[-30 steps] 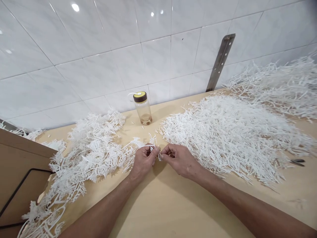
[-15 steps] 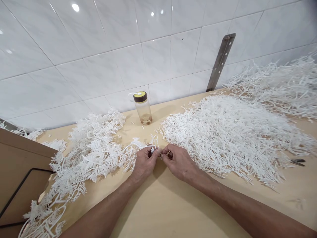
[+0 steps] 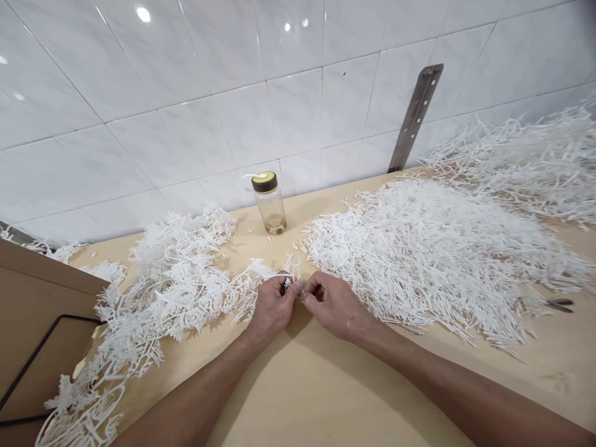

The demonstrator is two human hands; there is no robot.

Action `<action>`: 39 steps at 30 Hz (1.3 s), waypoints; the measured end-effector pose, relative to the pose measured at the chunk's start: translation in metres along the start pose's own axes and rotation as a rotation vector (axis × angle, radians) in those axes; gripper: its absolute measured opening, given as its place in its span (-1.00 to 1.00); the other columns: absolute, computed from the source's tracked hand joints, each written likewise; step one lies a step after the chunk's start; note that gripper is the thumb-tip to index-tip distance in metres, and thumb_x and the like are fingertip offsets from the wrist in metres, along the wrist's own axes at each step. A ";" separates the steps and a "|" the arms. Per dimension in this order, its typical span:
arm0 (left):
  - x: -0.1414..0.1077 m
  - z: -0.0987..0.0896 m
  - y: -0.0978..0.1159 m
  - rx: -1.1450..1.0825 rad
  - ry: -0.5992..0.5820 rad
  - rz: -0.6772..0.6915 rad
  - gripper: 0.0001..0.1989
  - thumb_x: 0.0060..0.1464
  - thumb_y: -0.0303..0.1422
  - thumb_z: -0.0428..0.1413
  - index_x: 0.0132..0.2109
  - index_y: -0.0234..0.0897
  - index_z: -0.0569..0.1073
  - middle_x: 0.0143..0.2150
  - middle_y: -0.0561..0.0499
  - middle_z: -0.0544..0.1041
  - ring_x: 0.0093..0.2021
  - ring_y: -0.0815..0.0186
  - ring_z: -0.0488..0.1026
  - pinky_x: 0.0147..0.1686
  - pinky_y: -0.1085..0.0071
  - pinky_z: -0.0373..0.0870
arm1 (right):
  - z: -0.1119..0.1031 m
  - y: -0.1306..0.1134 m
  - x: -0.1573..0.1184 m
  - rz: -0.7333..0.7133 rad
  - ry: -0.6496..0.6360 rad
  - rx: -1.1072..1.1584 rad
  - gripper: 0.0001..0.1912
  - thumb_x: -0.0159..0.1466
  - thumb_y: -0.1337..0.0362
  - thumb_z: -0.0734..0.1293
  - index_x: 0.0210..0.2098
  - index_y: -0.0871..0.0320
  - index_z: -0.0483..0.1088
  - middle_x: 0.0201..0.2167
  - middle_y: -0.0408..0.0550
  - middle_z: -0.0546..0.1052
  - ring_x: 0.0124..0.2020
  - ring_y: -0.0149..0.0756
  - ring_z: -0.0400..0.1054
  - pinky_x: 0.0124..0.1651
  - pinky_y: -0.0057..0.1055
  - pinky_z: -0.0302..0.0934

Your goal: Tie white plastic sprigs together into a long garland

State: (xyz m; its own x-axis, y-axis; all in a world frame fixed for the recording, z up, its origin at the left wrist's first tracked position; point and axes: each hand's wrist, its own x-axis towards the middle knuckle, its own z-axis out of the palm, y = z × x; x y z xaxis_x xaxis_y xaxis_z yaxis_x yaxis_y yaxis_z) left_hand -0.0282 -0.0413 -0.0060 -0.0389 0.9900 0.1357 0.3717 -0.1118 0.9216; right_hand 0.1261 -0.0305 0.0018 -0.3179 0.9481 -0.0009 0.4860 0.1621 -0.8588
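My left hand (image 3: 274, 304) pinches a thin white branched piece (image 3: 297, 268) between thumb and fingers, close to the middle of the table. Just right of it, my right hand (image 3: 331, 303) is closed in a pinch, its fingertips almost touching the left ones; what they hold is too small to make out. Left of my hands lies a heap of white branched pieces (image 3: 186, 279). A wide pile of loose white slender pieces (image 3: 428, 248) spreads to the right.
A clear jar (image 3: 270, 208) with a dark and yellow lid stands behind my hands. A cardboard box (image 3: 41, 310) is at the left edge. A metal bracket (image 3: 414, 118) leans at the tiled wall. Dark-handled tool (image 3: 560, 305) lies at right.
My right fingertips have shifted very slightly, and the gap between its thumb and finger looks a little wider. The rest looks the same.
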 end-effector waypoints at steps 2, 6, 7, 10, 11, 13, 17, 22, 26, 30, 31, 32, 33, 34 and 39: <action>0.000 0.001 0.000 0.058 0.011 0.024 -0.63 0.14 -0.18 0.11 -0.54 -0.26 0.29 -0.59 0.13 0.24 -0.52 0.41 0.16 -0.50 0.45 0.11 | 0.003 0.002 0.000 -0.107 0.065 -0.084 -0.91 0.17 0.36 0.26 -0.47 0.11 0.27 -0.52 -0.17 0.39 -0.51 -0.37 0.24 -0.43 -0.43 0.09; 0.000 0.001 -0.002 0.142 0.026 0.074 -0.68 0.18 -0.22 0.05 -0.49 -0.26 0.32 -0.55 0.11 0.29 -0.49 0.38 0.22 -0.46 0.45 0.16 | 0.009 0.005 -0.004 -0.305 0.141 -0.232 -0.88 0.17 0.43 0.23 -0.45 0.12 0.20 -0.45 -0.13 0.38 -0.45 -0.35 0.22 -0.36 -0.39 0.09; 0.001 0.001 -0.002 0.150 0.042 0.073 -0.68 0.19 -0.22 0.04 -0.49 -0.26 0.31 -0.55 0.11 0.29 -0.49 0.38 0.22 -0.46 0.45 0.16 | 0.011 0.005 -0.006 -0.346 0.136 -0.248 -0.88 0.17 0.44 0.22 -0.44 0.12 0.19 -0.45 -0.13 0.37 -0.45 -0.35 0.21 -0.36 -0.39 0.09; 0.005 -0.002 -0.004 0.141 0.110 0.017 -0.67 0.19 -0.19 0.06 -0.48 -0.24 0.28 -0.58 0.13 0.27 -0.53 0.39 0.21 -0.48 0.46 0.16 | 0.013 0.001 -0.012 -0.464 0.088 -0.247 -0.87 0.16 0.45 0.22 -0.42 0.11 0.18 -0.46 -0.15 0.35 -0.48 -0.37 0.19 -0.39 -0.40 0.07; 0.006 -0.004 -0.005 0.123 0.121 -0.002 -0.66 0.19 -0.17 0.07 -0.48 -0.24 0.28 -0.58 0.14 0.28 -0.54 0.40 0.21 -0.48 0.46 0.16 | 0.013 -0.001 -0.014 -0.483 0.068 -0.224 -0.87 0.16 0.45 0.23 -0.41 0.11 0.19 -0.46 -0.15 0.35 -0.48 -0.38 0.20 -0.40 -0.41 0.07; 0.007 -0.006 -0.005 0.058 0.108 -0.026 -0.64 0.17 -0.14 0.10 -0.49 -0.24 0.30 -0.61 0.14 0.28 -0.56 0.41 0.21 -0.51 0.47 0.16 | 0.008 -0.003 -0.014 -0.448 0.039 -0.154 -0.91 0.20 0.42 0.23 -0.39 0.12 0.23 -0.47 -0.16 0.38 -0.50 -0.39 0.24 -0.42 -0.44 0.09; 0.006 -0.007 0.000 -0.132 0.050 -0.092 -0.61 0.12 -0.07 0.15 -0.50 -0.25 0.32 -0.68 0.17 0.25 -0.65 0.44 0.17 -0.60 0.49 0.09 | -0.014 0.003 -0.002 -0.268 0.160 -0.132 -0.95 0.27 0.32 0.25 -0.34 0.11 0.31 -0.53 -0.19 0.43 -0.55 -0.38 0.28 -0.43 -0.43 0.12; 0.004 -0.006 0.003 -0.238 0.039 -0.126 -0.61 0.07 -0.06 0.19 -0.48 -0.25 0.33 -0.70 0.20 0.19 -0.69 0.48 0.12 -0.66 0.51 0.02 | -0.039 0.015 0.012 -0.277 0.354 -0.296 -0.92 0.28 0.29 0.26 -0.30 0.15 0.39 -0.29 -0.04 0.53 -0.49 -0.35 0.33 -0.32 -0.34 0.18; 0.005 -0.005 -0.001 -0.216 0.011 -0.095 -0.64 0.11 -0.09 0.18 -0.45 -0.26 0.36 -0.71 0.19 0.22 -0.68 0.47 0.14 -0.64 0.50 0.06 | -0.032 0.007 0.008 -0.163 0.175 -0.179 -0.80 0.31 0.19 0.25 -0.22 0.14 0.46 -0.31 -0.03 0.56 -0.47 -0.31 0.36 -0.34 -0.33 0.20; 0.005 -0.004 -0.007 -0.171 -0.005 -0.041 -0.65 0.11 -0.11 0.18 -0.46 -0.27 0.38 -0.71 0.18 0.25 -0.68 0.46 0.16 -0.62 0.49 0.09 | -0.014 0.001 0.003 -0.022 -0.047 0.066 -0.81 0.29 0.18 0.27 -0.29 0.13 0.48 -0.37 -0.10 0.57 -0.38 -0.29 0.41 -0.35 -0.38 0.23; 0.005 -0.004 -0.007 -0.161 -0.004 -0.030 -0.65 0.11 -0.11 0.18 -0.47 -0.26 0.37 -0.71 0.18 0.26 -0.67 0.46 0.17 -0.61 0.49 0.10 | -0.011 0.001 0.003 -0.020 -0.056 0.091 -0.82 0.27 0.19 0.28 -0.32 0.13 0.47 -0.36 -0.10 0.58 -0.36 -0.30 0.41 -0.32 -0.38 0.24; 0.005 -0.004 -0.007 -0.151 -0.003 -0.021 -0.64 0.12 -0.12 0.18 -0.48 -0.26 0.36 -0.70 0.17 0.26 -0.66 0.46 0.18 -0.60 0.49 0.11 | -0.009 0.003 0.003 -0.019 -0.055 0.101 -0.84 0.26 0.20 0.29 -0.34 0.14 0.46 -0.37 -0.11 0.58 -0.36 -0.30 0.41 -0.32 -0.39 0.23; 0.004 -0.004 -0.007 -0.140 -0.003 -0.011 -0.63 0.12 -0.13 0.18 -0.50 -0.26 0.35 -0.70 0.17 0.26 -0.65 0.45 0.19 -0.59 0.49 0.12 | -0.007 0.004 0.004 -0.019 -0.053 0.099 -0.85 0.25 0.21 0.30 -0.36 0.14 0.46 -0.39 -0.12 0.57 -0.37 -0.31 0.40 -0.33 -0.39 0.22; 0.004 -0.004 -0.006 -0.125 -0.003 -0.002 -0.63 0.13 -0.13 0.17 -0.51 -0.26 0.34 -0.69 0.16 0.26 -0.64 0.45 0.19 -0.58 0.48 0.13 | -0.006 0.005 0.004 -0.019 -0.053 0.088 -0.85 0.24 0.21 0.31 -0.39 0.14 0.45 -0.42 -0.13 0.56 -0.40 -0.32 0.39 -0.35 -0.40 0.20; 0.003 -0.003 -0.002 -0.014 0.023 0.020 -0.60 0.14 -0.15 0.15 -0.56 -0.26 0.31 -0.67 0.15 0.25 -0.60 0.44 0.20 -0.55 0.47 0.12 | -0.004 0.006 0.005 -0.033 -0.055 0.044 -0.84 0.23 0.25 0.29 -0.44 0.15 0.45 -0.50 -0.15 0.53 -0.47 -0.35 0.34 -0.42 -0.42 0.13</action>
State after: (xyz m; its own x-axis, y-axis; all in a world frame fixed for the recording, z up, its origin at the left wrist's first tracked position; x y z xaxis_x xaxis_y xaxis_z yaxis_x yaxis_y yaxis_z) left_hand -0.0320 -0.0386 -0.0058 -0.0529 0.9853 0.1627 0.3597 -0.1332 0.9235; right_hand 0.1310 -0.0240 -0.0013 -0.3781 0.9258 0.0005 0.4386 0.1796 -0.8806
